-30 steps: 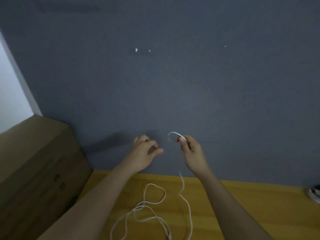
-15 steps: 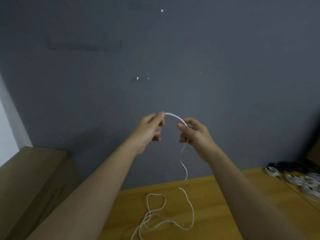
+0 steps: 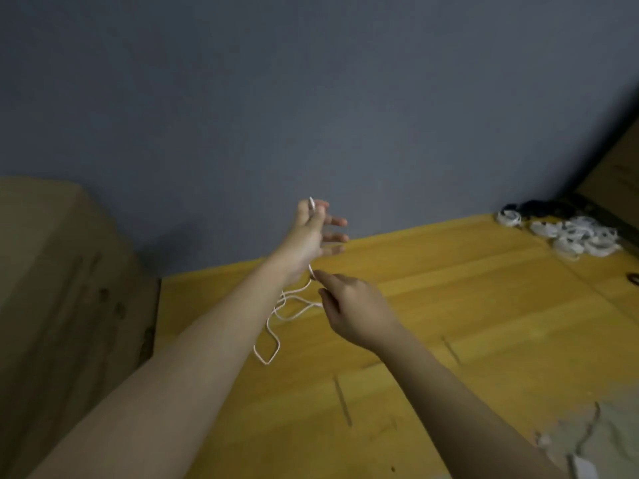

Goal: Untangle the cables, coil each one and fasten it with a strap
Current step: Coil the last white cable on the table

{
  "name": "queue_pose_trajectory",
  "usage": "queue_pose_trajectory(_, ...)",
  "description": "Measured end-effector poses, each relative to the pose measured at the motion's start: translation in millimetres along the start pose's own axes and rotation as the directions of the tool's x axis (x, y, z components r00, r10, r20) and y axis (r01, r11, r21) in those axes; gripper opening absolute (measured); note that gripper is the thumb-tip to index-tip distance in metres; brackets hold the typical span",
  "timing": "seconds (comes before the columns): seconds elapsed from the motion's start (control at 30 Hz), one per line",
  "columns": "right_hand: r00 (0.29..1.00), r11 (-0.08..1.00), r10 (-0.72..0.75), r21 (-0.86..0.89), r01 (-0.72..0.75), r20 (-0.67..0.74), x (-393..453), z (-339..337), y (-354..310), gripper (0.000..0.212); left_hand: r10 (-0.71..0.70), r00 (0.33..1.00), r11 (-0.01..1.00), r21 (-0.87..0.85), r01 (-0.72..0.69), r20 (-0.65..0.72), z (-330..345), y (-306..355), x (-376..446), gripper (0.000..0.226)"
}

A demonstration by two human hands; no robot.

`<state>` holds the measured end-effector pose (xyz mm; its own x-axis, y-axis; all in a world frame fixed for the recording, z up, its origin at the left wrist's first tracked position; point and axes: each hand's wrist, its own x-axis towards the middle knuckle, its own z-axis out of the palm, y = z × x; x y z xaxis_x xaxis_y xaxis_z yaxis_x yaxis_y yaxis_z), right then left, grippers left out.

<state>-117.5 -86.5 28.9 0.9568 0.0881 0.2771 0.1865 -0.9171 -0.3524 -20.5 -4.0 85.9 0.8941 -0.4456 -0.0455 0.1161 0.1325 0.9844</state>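
A thin white cable (image 3: pixel 276 307) hangs between the two hands above the table (image 3: pixel 449 305), toward its back edge and left of the middle. One end (image 3: pixel 312 202) of it stands up at the top of the left hand (image 3: pixel 308 238), caught between thumb and forefinger; the other three fingers of that hand are spread and point right. From there the cable passes behind the palm and comes out below the wrist. The right hand (image 3: pixel 349 305) is lower and just to the right, its forefinger and thumb pinching the cable at a small bend (image 3: pixel 311 271) close under the left hand; its remaining fingers are curled in, and whether they also touch the cable I cannot tell. Below the hands the cable falls in several loose loops that cross one another, the lowest loop (image 3: pixel 266 350) lying on the table beside the left forearm.

At the table's far right corner lies a heap of coiled white cables (image 3: pixel 574 235), with some dark coiled cables (image 3: pixel 539 207) just behind them against the wall (image 3: pixel 311 98). The two heaps touch or nearly so. A small dark thing (image 3: pixel 633 279), too cut off to name, is at the right edge. Pale crumpled stuff (image 3: pixel 587 440) covers the near right corner. A brown box (image 3: pixel 62 288) stands against the table's left edge.
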Motion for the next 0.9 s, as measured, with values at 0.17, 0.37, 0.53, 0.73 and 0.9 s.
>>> queue_pose_trajectory(0.17, 0.965, 0.911, 0.181, 0.339, -0.237, 0.187, -27, 21, 26, 0.011, 0.098, 0.992, 0.803, 0.583, -0.123, 0.074, -42, -62, 15, 0.015)
queue_pose_trajectory(0.37, 0.967, 0.886, 0.256, 0.397, -0.238, 0.008, -30, 19, 64, 0.011, -0.121, 0.973, 0.693, 0.718, -0.058, 0.196, -60, -111, 8, 0.018)
queue_pose_trajectory(0.53, 0.885, 0.916, 0.303, 0.365, -0.169, -0.352, 21, -7, 106, 0.014, -0.229, 0.951, 0.887, 0.446, 0.118, 0.206, -34, -116, -3, 0.032)
queue_pose_trajectory(0.73, 0.925, 0.710, 0.366, 0.610, -0.351, 0.105, 55, 40, 132, 0.020, -0.376, 0.860, 0.917, 0.004, 0.399, 0.345, -7, -97, -2, 0.045)
queue_pose_trajectory(0.9, 0.866, 0.484, 0.254, 0.719, -0.499, 0.431, 33, 89, 123, 0.031, -0.439, 0.801, 0.796, -0.238, 0.557, 0.406, -9, -92, 17, 0.023)
